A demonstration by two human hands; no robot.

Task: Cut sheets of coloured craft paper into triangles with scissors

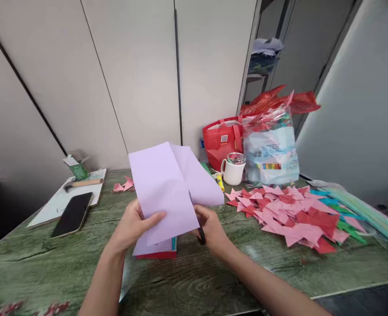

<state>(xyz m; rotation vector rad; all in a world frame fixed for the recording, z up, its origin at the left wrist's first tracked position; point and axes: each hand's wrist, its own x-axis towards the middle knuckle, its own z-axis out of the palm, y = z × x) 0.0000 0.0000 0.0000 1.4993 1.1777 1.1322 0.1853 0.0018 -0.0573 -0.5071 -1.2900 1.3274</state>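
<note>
A lilac sheet of paper [162, 188] is raised over the table, its left edge pinched by my left hand [136, 224] with the thumb on top. My right hand [210, 228] is closed around scissors [201, 236]; one black handle loop shows below the fingers, and a bit of blade shows at the cut. The cut runs up through the sheet, and the right part [200, 175] curls away to the side. Under the raised sheet lies a stack of coloured paper [156, 254], with lilac and red edges showing.
Pink and red folded paper pieces [289, 215] are heaped at the right. Behind them stand a white mug [233, 169], a glue stick [220, 182], a red bag [222, 142] and a plastic bag [271, 153]. A phone [72, 214] and a hammer [83, 183] lie left.
</note>
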